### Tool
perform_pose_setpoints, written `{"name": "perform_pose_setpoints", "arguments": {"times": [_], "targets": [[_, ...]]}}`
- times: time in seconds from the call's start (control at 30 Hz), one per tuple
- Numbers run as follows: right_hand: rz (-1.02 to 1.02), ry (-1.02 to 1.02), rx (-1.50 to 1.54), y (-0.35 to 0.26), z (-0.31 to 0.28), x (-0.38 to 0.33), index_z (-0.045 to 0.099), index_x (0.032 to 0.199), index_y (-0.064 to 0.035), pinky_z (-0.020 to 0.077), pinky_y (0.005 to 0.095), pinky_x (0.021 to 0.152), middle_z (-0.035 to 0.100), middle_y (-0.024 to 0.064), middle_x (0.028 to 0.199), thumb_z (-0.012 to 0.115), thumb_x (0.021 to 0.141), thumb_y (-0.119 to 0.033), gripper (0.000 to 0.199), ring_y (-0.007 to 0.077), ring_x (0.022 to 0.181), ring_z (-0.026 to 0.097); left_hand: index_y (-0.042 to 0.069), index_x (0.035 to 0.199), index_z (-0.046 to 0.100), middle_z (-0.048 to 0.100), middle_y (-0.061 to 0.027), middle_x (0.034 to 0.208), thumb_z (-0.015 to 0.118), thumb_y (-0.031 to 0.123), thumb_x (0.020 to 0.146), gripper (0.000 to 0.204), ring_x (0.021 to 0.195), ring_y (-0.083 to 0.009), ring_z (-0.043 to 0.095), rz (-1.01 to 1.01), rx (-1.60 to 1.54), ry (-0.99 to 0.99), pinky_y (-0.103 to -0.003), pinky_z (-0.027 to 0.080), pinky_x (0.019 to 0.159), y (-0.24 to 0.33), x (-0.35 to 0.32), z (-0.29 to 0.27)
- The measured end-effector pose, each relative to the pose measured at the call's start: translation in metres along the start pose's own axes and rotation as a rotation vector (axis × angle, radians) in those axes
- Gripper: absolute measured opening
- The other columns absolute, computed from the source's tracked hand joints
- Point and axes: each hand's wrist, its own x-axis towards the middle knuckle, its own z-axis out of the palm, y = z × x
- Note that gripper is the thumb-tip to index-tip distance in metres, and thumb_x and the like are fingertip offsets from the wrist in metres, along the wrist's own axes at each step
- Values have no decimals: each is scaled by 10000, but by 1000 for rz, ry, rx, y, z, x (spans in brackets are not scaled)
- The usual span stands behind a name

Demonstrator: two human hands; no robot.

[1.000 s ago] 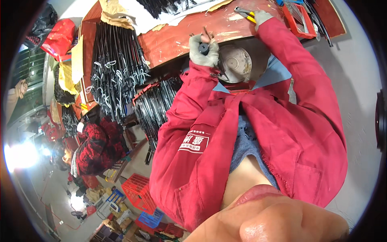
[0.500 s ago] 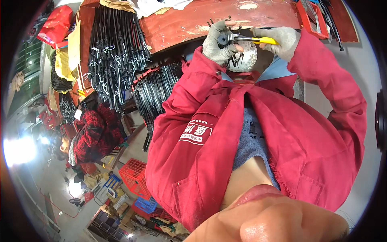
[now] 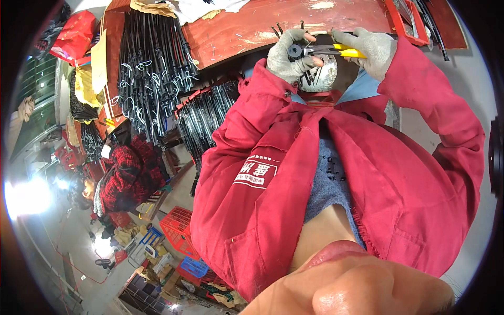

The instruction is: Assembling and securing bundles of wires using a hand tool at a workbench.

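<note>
Both my hands wear grey fingerless gloves and are raised at the edge of the red workbench (image 3: 236,34). My left hand (image 3: 283,59) is closed around a small black part with a round, holed end (image 3: 295,51); thin dark rods stick out beyond its fingers. In my right hand (image 3: 377,51) are pliers with yellow handles (image 3: 353,53). The handles are spread a little, and the jaws meet the black part beside my left fingers. Whether they grip it I cannot tell. Under the hands is a round whitish worn surface (image 3: 326,76), with small black pieces in front of it.
A thick bundle of black rods with white ties (image 3: 149,79) hangs over the bench on the left, above more dark rods (image 3: 205,118). A red tray (image 3: 408,25) is at the right. Further left are a co-worker in a plaid jacket (image 3: 131,173) and a red crate (image 3: 177,226).
The pliers' yellow handles have spread apart, and the fingers of my right hand have loosened around them. My left hand still holds the black part in nearly the same place.
</note>
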Motion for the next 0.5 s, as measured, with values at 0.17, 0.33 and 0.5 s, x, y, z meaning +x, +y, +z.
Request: {"name": "perform_pose_setpoints", "arguments": {"times": [0.17,0.33,0.5], "targets": [[-146,-1,303,11,40,2,517,1144,-111,435,276,567,552,56,797,619,702,-54,457,172,646,546,78,961,530,564,-22,930,800,58,546,496,798,-121,521,-155,-369,-101,-229,424,736,7,3,-12],[-90,267,554,12,106,-2,517,1128,-141,432,279,571,587,48,833,630,695,-122,449,195,675,563,76,968,544,555,-16,940,798,26,537,502,809,-127,522,-64,-374,-310,-228,420,736,-4,18,-10],[21,-397,595,5,11,-1,506,1155,-124,446,268,600,607,46,807,642,703,-151,472,194,658,563,62,1050,516,564,-48,963,772,-2,569,548,851,-167,542,-303,-575,-341,-216,460,721,0,7,-33]]}}
